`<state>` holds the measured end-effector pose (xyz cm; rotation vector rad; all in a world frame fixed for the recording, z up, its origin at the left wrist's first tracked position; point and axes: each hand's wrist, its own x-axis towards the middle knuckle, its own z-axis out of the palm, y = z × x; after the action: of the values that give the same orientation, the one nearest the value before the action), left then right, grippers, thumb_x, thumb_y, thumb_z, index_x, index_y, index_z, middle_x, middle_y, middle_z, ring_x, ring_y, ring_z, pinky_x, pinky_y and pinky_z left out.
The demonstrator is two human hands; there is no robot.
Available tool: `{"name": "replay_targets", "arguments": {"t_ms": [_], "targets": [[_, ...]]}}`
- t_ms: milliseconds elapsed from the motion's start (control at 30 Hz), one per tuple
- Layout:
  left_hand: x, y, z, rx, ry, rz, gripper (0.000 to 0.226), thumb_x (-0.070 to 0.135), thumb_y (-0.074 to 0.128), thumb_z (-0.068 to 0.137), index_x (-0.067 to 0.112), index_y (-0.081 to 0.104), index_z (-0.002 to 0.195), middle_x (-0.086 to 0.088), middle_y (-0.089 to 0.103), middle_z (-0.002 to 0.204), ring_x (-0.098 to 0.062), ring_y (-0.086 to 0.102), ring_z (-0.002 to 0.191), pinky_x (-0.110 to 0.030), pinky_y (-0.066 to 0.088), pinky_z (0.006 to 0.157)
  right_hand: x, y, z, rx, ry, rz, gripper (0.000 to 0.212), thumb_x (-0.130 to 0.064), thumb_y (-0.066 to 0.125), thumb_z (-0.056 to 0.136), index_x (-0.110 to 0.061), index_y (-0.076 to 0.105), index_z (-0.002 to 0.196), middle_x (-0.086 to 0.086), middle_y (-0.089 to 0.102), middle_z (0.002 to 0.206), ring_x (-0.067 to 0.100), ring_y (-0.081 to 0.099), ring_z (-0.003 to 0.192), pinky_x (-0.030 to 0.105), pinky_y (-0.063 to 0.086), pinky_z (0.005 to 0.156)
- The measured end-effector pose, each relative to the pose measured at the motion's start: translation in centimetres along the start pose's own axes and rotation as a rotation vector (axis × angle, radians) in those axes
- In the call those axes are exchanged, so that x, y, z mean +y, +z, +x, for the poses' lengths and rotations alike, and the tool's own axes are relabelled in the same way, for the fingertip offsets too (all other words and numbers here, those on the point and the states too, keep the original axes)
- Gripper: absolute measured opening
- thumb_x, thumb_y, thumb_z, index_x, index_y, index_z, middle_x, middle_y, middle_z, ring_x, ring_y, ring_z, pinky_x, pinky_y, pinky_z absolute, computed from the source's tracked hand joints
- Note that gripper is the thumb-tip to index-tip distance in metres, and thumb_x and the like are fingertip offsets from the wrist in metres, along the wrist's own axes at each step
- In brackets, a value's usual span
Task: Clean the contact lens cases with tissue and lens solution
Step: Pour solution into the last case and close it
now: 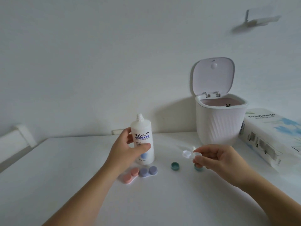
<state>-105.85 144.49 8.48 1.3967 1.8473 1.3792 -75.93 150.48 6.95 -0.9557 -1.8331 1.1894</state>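
Observation:
My left hand (128, 154) grips the white lens solution bottle (143, 128), which stands upright on the white table (65, 185) with its cap on. My right hand (216, 159) holds a clear white lens case (187, 153) above the table, both wells uncovered. One teal cap (175, 166) lies loose on the table; a second teal cap (198, 168) shows partly under my right fingers. A pink lens case (130, 175) and a purple lens case (148, 171), both capped, lie in front of the bottle.
A small white bin (219, 124) with its lid flipped up stands at the back right. A pack of tissue paper (273, 134) lies to the right of it. The wall runs along the table's far edge.

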Motion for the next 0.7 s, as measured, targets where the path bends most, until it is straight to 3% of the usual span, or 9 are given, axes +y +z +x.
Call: {"name": "replay_targets", "arguments": {"t_ms": [267,367,467,600,700], "targets": [[-0.3,0.8,0.7,-0.005,0.031,-0.028,0.054,0.037,0.088,0.066,0.040,0.060,0.112,0.019,0.076,0.097,-0.001,0.072,0.089,-0.028,0.052,0.078,0.1,0.3,0.0,-0.005,0.037,0.062,0.008,-0.013,0.079,0.084,-0.015,0.078,0.091,0.010,0.077,0.075,0.014,0.070,0.067,0.012,0.050,0.062],[0.0,1.1,1.1,0.005,0.073,-0.028,0.057,0.033,0.091,0.063,0.041,0.058,0.109,0.019,0.076,0.097,-0.001,0.072,0.089,-0.028,0.054,0.077,-0.1,0.4,-0.1,-0.017,0.046,0.047,0.008,-0.017,0.079,0.084,-0.020,0.078,0.091,0.009,0.078,0.079,0.017,0.074,0.073,0.015,0.052,0.067],[0.2,1.5,1.0,0.011,0.189,-0.012,0.058,0.035,0.090,0.060,0.047,0.058,0.107,0.022,0.073,0.105,0.002,0.069,0.100,-0.027,0.054,0.085,-0.2,0.5,-0.2,-0.037,0.040,0.048,0.013,-0.025,0.081,0.082,-0.031,0.077,0.094,0.008,0.079,0.084,0.023,0.077,0.084,0.019,0.055,0.072],[0.1,1.6,0.0,0.035,0.351,0.058,0.062,0.036,0.089,0.063,0.050,0.056,0.114,0.029,0.068,0.114,0.008,0.062,0.111,-0.020,0.046,0.086,-0.2,0.5,-0.3,-0.051,0.037,0.065,0.030,-0.043,0.086,0.073,-0.041,0.075,0.101,0.003,0.080,0.092,0.022,0.077,0.091,0.035,0.057,0.089],[0.0,1.6,-0.3,0.022,0.423,0.139,0.063,0.037,0.089,0.066,0.053,0.056,0.116,0.029,0.066,0.117,0.007,0.060,0.114,-0.014,0.043,0.085,-0.6,0.7,-0.5,-0.038,0.009,0.074,0.034,-0.047,0.080,0.066,-0.041,0.077,0.099,0.002,0.080,0.092,0.023,0.077,0.092,0.030,0.060,0.088]]}}
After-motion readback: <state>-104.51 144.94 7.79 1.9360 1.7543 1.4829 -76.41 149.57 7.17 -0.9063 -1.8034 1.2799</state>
